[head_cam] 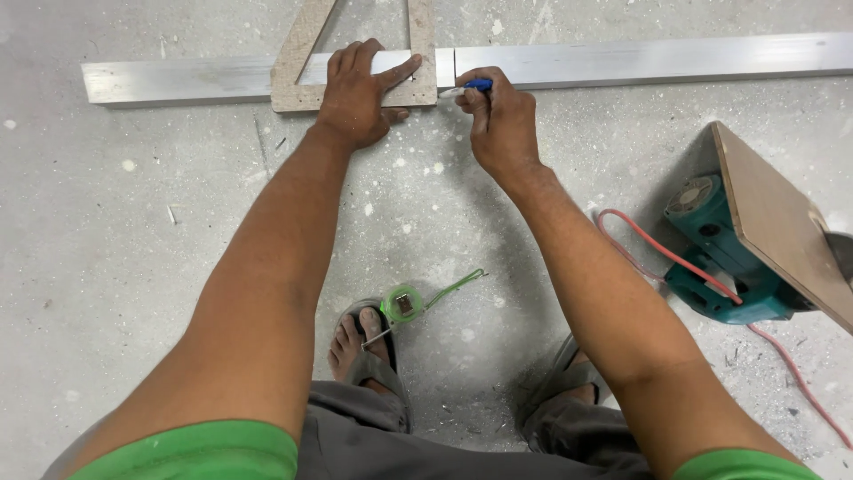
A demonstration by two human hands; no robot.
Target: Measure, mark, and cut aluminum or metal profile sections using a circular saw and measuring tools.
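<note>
Hiding most of blue pen [478, 85]: right hand [499, 124].

A grey concrete floor [124, 231] fills the view, dusty and flecked with white spots and small chips. Fine pale dust lies thicker toward its lower right corner. The light is even and soft.

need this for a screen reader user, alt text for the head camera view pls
Seen from above, a person's left hand presses a triangular board square onto a long aluminium bar on a dusty concrete floor, while the right hand marks the bar with a blue pen. A green tape measure lies near their feet and a teal power saw sits to the right.
</note>
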